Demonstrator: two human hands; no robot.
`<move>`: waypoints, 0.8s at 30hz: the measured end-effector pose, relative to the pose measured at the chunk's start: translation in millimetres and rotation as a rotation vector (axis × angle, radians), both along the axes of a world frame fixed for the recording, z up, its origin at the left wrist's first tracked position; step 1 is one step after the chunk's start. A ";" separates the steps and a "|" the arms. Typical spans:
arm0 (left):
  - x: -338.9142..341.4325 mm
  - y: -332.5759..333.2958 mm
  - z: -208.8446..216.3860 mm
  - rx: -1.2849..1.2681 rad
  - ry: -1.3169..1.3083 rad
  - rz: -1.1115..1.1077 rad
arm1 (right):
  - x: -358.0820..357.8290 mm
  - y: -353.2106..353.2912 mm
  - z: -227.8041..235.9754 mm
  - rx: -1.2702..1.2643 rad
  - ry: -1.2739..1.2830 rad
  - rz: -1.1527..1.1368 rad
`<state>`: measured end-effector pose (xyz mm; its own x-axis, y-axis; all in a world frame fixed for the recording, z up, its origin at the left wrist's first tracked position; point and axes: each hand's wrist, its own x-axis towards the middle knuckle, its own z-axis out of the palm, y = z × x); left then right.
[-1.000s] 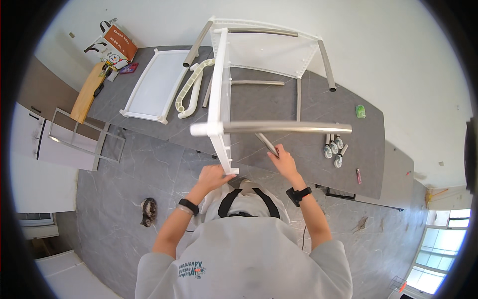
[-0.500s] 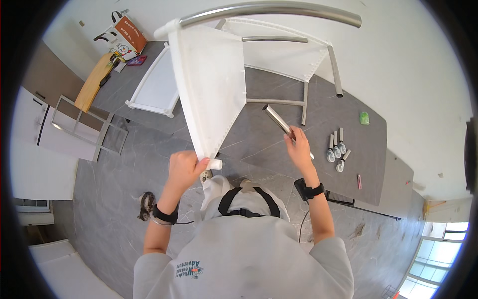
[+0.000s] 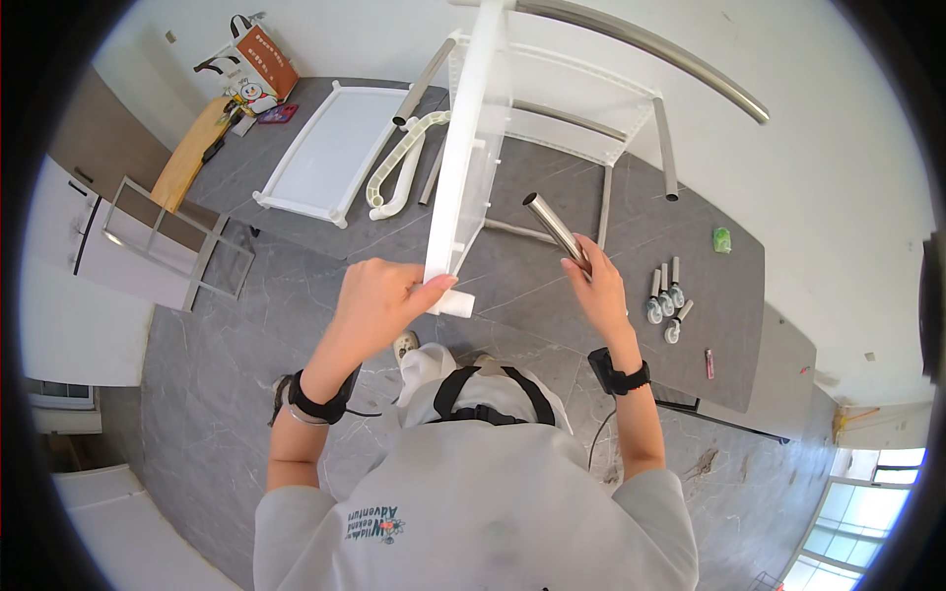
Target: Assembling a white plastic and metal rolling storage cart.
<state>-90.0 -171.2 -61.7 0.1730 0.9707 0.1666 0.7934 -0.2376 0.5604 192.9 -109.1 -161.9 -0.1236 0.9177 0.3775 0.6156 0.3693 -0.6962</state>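
My left hand (image 3: pixel 379 310) grips a white plastic shelf panel (image 3: pixel 463 138) by its near corner, next to a short round corner socket (image 3: pixel 453 303). The panel is raised and seen nearly edge-on, with a long metal tube (image 3: pixel 650 44) at its far end. In my right hand (image 3: pixel 599 293), closed round it, is a shorter shiny metal tube (image 3: pixel 554 225), tilted with its open end up and to the left. The tube and the panel are apart. Behind them on the table stands a second white shelf (image 3: pixel 567 84) with metal tubes joined to it.
On the grey table (image 3: pixel 670 227) lie several casters (image 3: pixel 672 295), a green packet (image 3: pixel 722 240) and a thin pink item (image 3: pixel 709 363). To the left are white curved plastic parts (image 3: pixel 404 163), a flat white shelf (image 3: pixel 330 153) and a bag (image 3: pixel 258 69). A metal frame (image 3: pixel 168 246) leans beyond.
My left hand has moved right and slightly up, turning the panel more edge-on. The white curved parts behind it now show. My right hand, with its tube, has shifted only a little.
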 end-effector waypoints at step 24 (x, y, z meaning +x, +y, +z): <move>-7.0 64.0 84.1 -0.248 -0.275 0.054 | -0.3 8.2 120.9 0.640 -0.473 0.059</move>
<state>-97.0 -107.2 22.4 0.1021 0.9939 -0.0421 0.6130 -0.0295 0.7895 192.6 -101.0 -41.1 -0.4438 0.5271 0.7247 0.7597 0.6502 -0.0077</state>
